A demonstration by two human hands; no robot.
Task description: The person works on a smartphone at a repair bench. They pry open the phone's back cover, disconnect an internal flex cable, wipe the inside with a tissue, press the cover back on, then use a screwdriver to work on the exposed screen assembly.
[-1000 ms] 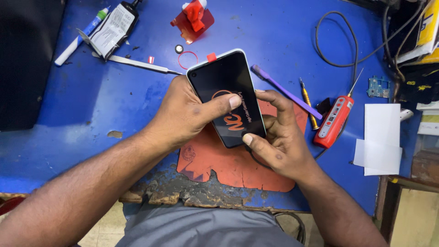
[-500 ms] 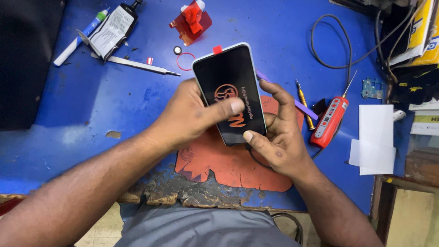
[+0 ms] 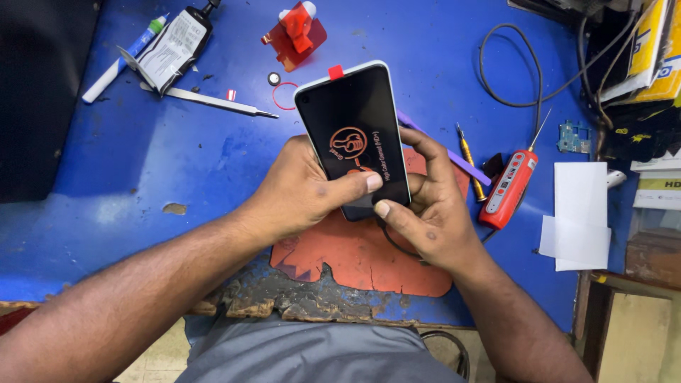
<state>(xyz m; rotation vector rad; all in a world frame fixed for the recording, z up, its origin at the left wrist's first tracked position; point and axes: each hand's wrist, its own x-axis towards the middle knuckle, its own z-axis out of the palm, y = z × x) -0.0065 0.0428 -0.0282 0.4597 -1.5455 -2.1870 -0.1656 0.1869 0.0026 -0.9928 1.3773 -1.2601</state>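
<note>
Both hands hold a black smartphone (image 3: 352,131) upright over an orange work mat (image 3: 369,259) on the blue bench. Its dark screen carries an orange printed film with a red pull tab at the top edge. My left hand (image 3: 301,191) grips the phone's left side, thumb pressed on the lower screen. My right hand (image 3: 433,209) cups the right side and bottom corner, thumb on the lower edge.
A red handheld tool with a thin probe (image 3: 512,186) lies right of the mat, beside a yellow-handled screwdriver (image 3: 469,159) and a purple pry tool (image 3: 443,147). Tweezers (image 3: 213,103), a tube (image 3: 174,46), a red clamp (image 3: 296,32) and a black cable (image 3: 525,64) lie farther back. White paper (image 3: 582,216) is at the right.
The phone has been lifted and tilted more upright, away from me. My right thumb slid down to its lower edge, and my left thumb stays on the screen.
</note>
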